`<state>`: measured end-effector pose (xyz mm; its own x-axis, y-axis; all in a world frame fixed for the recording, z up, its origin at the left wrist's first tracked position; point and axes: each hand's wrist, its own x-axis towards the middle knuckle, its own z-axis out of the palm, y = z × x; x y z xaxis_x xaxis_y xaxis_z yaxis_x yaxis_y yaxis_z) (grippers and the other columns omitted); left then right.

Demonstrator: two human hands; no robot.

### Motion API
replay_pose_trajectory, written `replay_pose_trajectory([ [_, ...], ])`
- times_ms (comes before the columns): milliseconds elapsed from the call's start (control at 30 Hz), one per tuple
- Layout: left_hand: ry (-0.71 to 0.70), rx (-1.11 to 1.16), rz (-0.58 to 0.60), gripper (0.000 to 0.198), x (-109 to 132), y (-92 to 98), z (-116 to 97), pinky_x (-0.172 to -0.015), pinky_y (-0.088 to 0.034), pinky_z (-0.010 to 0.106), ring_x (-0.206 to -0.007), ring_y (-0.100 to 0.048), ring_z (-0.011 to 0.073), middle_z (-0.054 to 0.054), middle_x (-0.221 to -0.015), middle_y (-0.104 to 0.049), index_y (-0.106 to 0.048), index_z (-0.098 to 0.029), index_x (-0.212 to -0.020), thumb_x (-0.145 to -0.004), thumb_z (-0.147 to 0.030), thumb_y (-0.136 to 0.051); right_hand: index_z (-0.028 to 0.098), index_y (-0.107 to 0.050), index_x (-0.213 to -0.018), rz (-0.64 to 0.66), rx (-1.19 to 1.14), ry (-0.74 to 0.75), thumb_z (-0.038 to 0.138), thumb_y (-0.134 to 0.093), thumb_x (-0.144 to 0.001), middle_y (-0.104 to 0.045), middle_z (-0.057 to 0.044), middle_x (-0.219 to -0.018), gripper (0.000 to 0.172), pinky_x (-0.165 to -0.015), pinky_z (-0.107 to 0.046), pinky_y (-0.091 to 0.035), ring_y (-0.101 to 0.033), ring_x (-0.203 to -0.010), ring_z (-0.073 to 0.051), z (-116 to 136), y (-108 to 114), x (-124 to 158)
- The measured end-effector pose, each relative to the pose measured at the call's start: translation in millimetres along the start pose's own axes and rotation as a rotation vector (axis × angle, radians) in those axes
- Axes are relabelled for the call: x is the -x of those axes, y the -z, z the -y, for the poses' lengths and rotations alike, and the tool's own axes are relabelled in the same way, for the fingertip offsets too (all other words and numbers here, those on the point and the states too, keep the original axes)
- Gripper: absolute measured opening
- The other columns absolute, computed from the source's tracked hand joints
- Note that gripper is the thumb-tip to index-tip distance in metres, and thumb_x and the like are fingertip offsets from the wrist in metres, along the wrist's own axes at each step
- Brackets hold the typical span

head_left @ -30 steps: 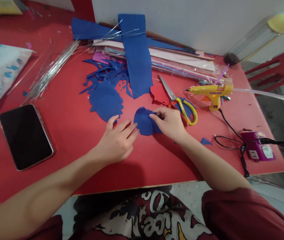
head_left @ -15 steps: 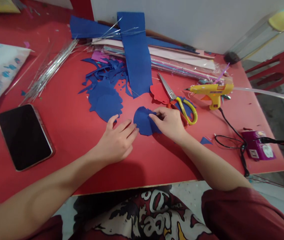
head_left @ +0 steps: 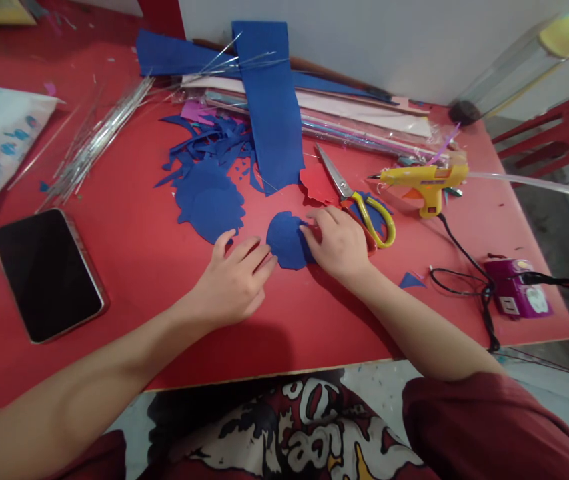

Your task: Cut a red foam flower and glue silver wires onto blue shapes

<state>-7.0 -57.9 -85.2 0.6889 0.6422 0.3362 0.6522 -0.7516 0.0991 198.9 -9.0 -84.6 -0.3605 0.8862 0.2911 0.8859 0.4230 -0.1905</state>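
Note:
A small rounded blue foam cutout (head_left: 285, 240) lies nearly flat on the red table between my hands. My right hand (head_left: 338, 241) is curled over its right edge, thumb and fingertips closed on it; the part under the palm is hidden. My left hand (head_left: 237, 280) is open with fingers spread, its fingertips at the cutout's left edge. Just above my left hand lie larger scallop-edged blue foam cutouts (head_left: 209, 203), overlapping. Scissors (head_left: 347, 192) with yellow and red handles lie beside my right hand, partly over a red scalloped cutout (head_left: 315, 185) and another blue piece (head_left: 377, 212).
A yellow glue gun (head_left: 424, 179) rests at the right, its cord running near a purple power box (head_left: 517, 290). At left are a phone (head_left: 49, 273) and silver wires (head_left: 99, 140). Blue scraps (head_left: 214, 140) and a blue foam strip (head_left: 274, 113) lie toward the back.
My right hand has turned and lowered slightly over the cutout's right side, and the cutout now lies flatter. My left hand has hardly moved.

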Motion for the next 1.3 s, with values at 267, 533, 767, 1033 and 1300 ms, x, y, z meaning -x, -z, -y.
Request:
replay_pose_trajectory([
  [267,0.069,0.025,0.045,0.033,0.0,1.0,-1.8,-0.094,-0.031,0.055,-0.108,-0.046,0.0325,0.017,-0.109,-0.059,-0.064,-0.012,-0.103,-0.075,-0.018,-0.047,0.027,-0.058,-0.12,0.219,0.119,0.352,0.061,-0.024,-0.087,-0.05,-0.011,-0.104,0.058,-0.075,-0.038,-0.028,-0.038,-0.09,-0.024,15.6,9.4,5.3],
  [533,0.083,0.027,0.059,0.035,0.8,0.0,-2.6,-0.095,-0.03,0.054,-0.109,-0.044,0.0329,0.017,-0.111,-0.057,-0.063,-0.011,-0.106,-0.075,-0.017,-0.047,0.024,-0.051,-0.128,0.275,0.169,0.285,0.062,-0.02,-0.086,-0.048,-0.012,-0.108,0.064,-0.08,-0.041,-0.026,-0.037,-0.093,-0.026,12.4,6.7,4.1],
  [767,0.089,0.032,0.054,0.039,1.9,-1.4,-2.6,-0.095,-0.03,0.054,-0.109,-0.043,0.0328,0.017,-0.113,-0.056,-0.061,-0.012,-0.11,-0.075,-0.017,-0.046,0.02,-0.053,-0.125,0.225,0.216,0.235,0.06,-0.023,-0.087,-0.049,-0.013,-0.11,0.063,-0.085,-0.043,-0.025,-0.037,-0.096,-0.027,12.0,7.6,3.8],
  [1033,0.084,0.047,0.053,0.038,1.6,-1.2,-2.4,-0.094,-0.03,0.055,-0.108,-0.044,0.0336,0.017,-0.112,-0.058,-0.062,-0.011,-0.109,-0.075,-0.017,-0.046,0.019,-0.052,-0.126,0.209,0.265,0.148,0.063,-0.02,-0.086,-0.047,-0.016,-0.116,0.067,-0.081,-0.044,-0.027,-0.037,-0.097,-0.029,8.4,4.6,0.8],
  [1300,0.104,0.086,0.092,0.04,1.4,-2.2,-2.9,-0.098,-0.026,0.057,-0.12,-0.041,0.0349,0.02,-0.129,-0.05,-0.06,-0.011,-0.113,-0.076,-0.017,-0.045,0.017,-0.044,-0.133,0.13,0.195,0.077,0.059,-0.015,-0.088,-0.045,-0.017,-0.122,0.068,-0.086,-0.047,-0.027,-0.038,-0.105,-0.031,4.0,12.2,1.5],
])
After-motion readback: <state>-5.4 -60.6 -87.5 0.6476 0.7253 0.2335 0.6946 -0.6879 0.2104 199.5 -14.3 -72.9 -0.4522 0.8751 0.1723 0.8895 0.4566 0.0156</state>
